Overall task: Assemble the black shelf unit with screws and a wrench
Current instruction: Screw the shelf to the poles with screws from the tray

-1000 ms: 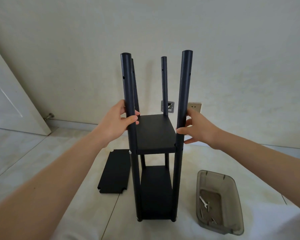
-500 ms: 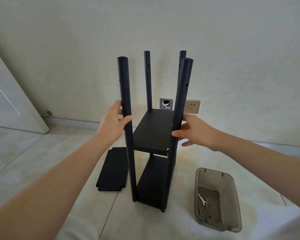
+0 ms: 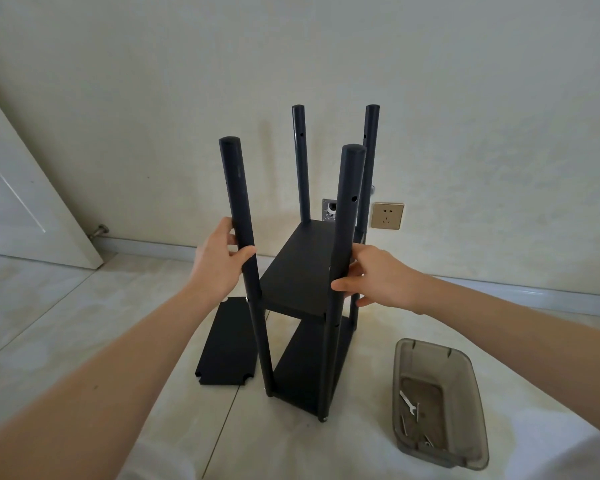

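Tiled floor [image 3: 84, 323]: four posts [image 3: 238, 202], two mounted shelves [image 3: 302, 271], one loose.

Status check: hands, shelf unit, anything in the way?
Left hand grips front-left post; right hand grips front-right post. Shelf unit upright, two shelves fitted. Loose shelf beside it; wrench in bin.

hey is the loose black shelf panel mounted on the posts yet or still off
Off. The loose shelf panel lies flat on the floor left of the shelf unit, which carries two fitted shelves; no hand touches it.
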